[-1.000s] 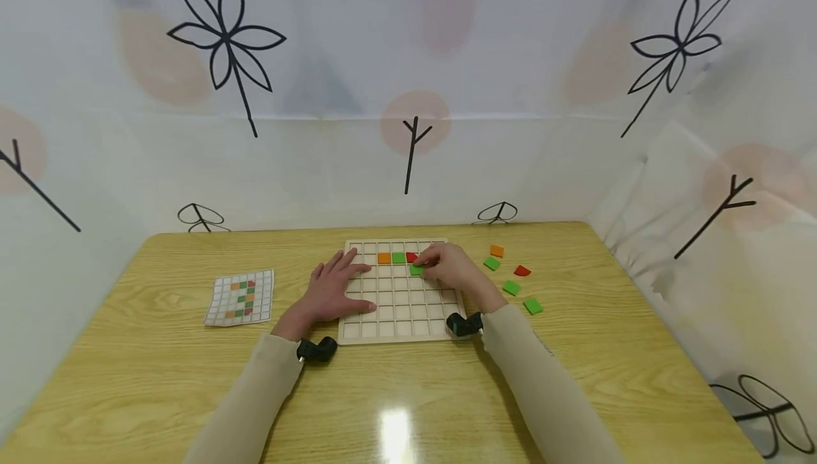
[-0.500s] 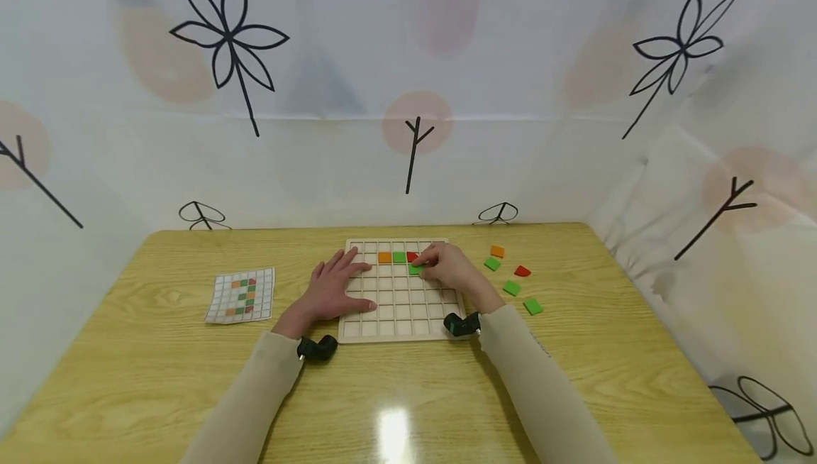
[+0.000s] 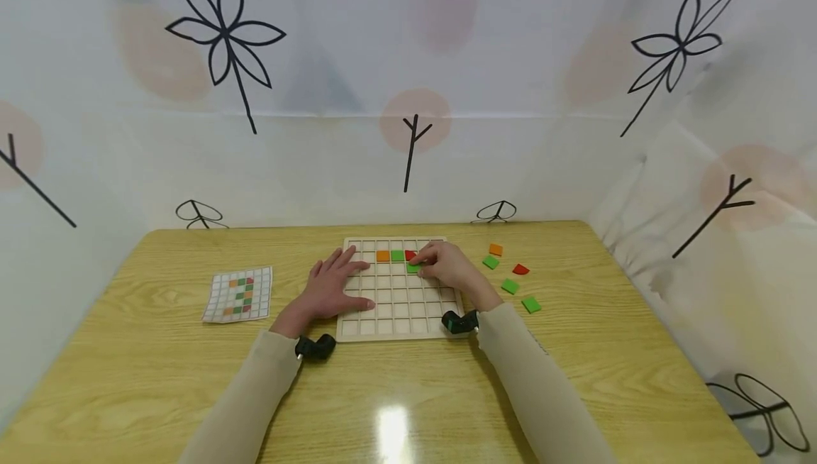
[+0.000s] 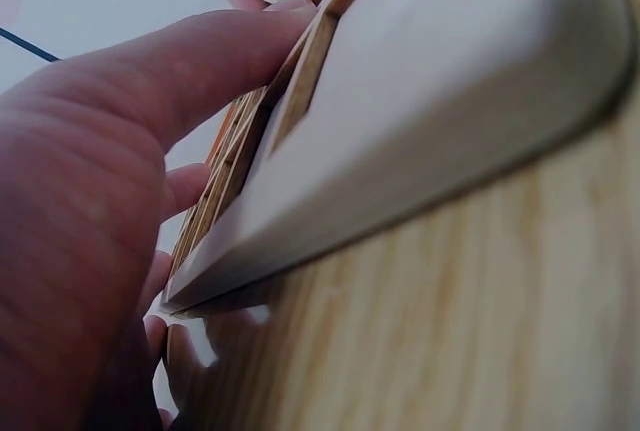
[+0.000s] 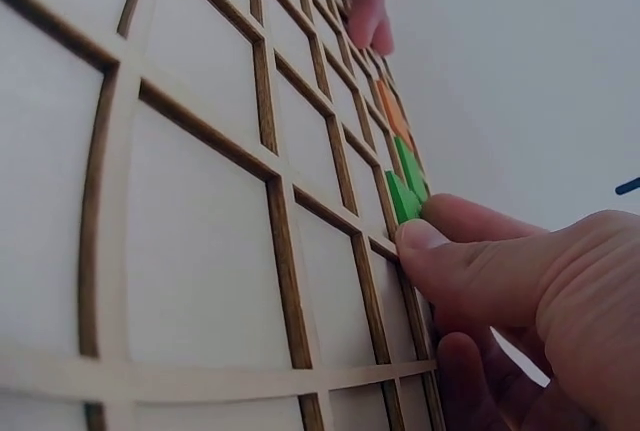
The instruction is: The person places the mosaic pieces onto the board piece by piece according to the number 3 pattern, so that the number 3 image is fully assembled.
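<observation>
In the head view my right hand [image 3: 449,267] pinches a green square tile [image 3: 413,269] between thumb and forefinger over a wooden grid board [image 3: 402,294]. The right wrist view shows that tile [image 5: 401,196] standing a little tilted above the cells, fingertips at its near edge. An orange tile [image 3: 383,256], another green tile [image 3: 398,255] and a red piece [image 3: 410,255] sit in a row near the board's far side; the fingers partly overlap the red one. My left hand [image 3: 328,290] rests spread across the board's left edge, holding nothing.
Right of the board lie an orange tile [image 3: 496,250], a red rounded piece [image 3: 520,269] and several green tiles [image 3: 510,286]. A paper card with a coloured grid pattern [image 3: 239,295] lies on the table's left. A printed cloth hangs behind.
</observation>
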Demonstrator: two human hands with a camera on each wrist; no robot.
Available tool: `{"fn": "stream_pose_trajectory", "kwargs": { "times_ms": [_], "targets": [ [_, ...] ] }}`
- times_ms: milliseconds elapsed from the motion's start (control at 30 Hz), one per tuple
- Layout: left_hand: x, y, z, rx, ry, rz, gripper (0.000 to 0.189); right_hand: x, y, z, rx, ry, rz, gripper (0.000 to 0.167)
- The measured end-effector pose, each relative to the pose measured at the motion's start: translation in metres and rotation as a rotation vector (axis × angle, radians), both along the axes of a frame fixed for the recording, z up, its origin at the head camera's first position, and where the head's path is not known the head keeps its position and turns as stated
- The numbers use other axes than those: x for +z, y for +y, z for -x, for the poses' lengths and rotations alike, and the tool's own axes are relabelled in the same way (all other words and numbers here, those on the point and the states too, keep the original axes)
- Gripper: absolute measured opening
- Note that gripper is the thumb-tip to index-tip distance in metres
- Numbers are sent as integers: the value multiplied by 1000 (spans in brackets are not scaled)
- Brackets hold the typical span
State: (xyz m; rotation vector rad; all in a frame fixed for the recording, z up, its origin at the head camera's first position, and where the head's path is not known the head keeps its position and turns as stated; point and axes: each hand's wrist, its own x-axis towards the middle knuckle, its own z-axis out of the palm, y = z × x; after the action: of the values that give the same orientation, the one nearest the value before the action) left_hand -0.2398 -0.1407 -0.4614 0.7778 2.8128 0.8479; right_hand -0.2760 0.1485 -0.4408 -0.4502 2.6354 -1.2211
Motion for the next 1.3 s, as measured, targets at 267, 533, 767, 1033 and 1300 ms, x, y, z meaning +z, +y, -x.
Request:
{"fn": "stream_pose_trajectory", "kwargs": {
  "times_ms": [267, 533, 767, 1033, 1300],
  "targets": [
    [-1, 0, 1, -4, 7, -14, 78, 3, -1, -2, -40, -19, 9, 22],
    [1, -1, 1, 2, 3, -4, 77, 1, 0, -2, -31, -24, 23, 26],
    [1, -1, 1, 11, -11, 1, 77, -1, 1, -2, -53, -14, 26, 28],
    [2, -1, 0, 8, -1, 6, 76, 1, 6, -3, -67, -9, 32, 26],
    [0, 0, 0, 0, 2, -4, 77, 3, 18, -9, -65, 5, 70, 28]
  ]
}}
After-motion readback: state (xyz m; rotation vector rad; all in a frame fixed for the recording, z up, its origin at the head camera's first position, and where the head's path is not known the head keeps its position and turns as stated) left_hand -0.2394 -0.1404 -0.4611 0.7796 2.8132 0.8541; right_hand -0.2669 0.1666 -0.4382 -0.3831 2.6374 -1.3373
